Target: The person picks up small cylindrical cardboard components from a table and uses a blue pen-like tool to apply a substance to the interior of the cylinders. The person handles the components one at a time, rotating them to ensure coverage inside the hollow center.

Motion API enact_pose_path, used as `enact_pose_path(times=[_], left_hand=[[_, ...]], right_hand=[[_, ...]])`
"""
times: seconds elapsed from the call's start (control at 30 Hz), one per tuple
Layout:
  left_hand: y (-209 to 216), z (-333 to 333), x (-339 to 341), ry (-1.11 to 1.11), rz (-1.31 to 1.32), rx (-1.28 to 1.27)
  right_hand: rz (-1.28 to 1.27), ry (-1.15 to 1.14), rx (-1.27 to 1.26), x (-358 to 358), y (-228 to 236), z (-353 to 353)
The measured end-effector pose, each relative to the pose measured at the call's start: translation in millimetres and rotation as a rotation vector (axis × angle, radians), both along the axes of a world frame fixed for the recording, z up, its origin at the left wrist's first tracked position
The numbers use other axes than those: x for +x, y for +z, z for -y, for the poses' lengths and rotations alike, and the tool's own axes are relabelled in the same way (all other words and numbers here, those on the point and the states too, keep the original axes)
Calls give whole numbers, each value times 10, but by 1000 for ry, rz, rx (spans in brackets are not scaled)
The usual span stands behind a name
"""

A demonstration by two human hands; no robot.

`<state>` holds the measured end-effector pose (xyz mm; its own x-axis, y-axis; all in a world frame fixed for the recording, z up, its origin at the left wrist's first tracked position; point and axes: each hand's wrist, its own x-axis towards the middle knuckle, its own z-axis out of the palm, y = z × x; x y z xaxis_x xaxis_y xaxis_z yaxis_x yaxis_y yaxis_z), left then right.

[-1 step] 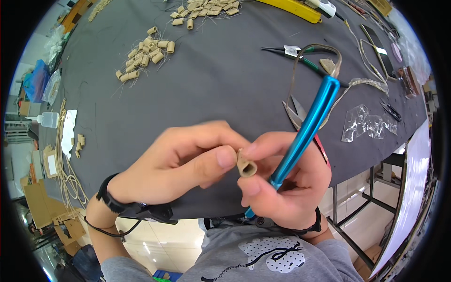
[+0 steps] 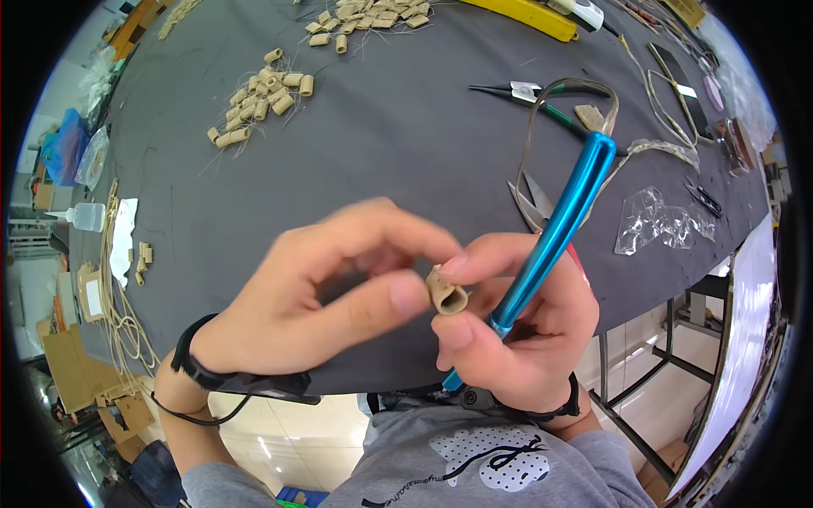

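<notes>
A small tan woven tube is pinched between the fingertips of both hands, above the near edge of the black-covered table. My left hand curls in from the left, its thumb tip pressing the tube's side; the fingers are blurred. My right hand grips the tube with forefinger and thumb. It also holds a long blue metal tool, which slants up to the right through the fist. Both wrists wear black bands.
Two heaps of similar tan tubes lie on the far left and far middle. Green-handled pliers, scissors, clear plastic wrap and a yellow bar lie to the right. A squeeze bottle and coiled cord sit at the left edge.
</notes>
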<state>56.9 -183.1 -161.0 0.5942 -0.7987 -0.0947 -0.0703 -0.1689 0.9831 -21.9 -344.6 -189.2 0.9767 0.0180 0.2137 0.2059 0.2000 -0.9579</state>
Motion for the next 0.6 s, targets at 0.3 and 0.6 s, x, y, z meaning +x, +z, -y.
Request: enact_pose_path(times=[0.3, 0.6], left_hand=[[159, -6, -109, 145, 844, 153], [148, -40, -97, 164, 932, 79]], right_hand=[[-139, 47, 154, -9, 70, -19], [181, -392, 33, -56, 122, 74]])
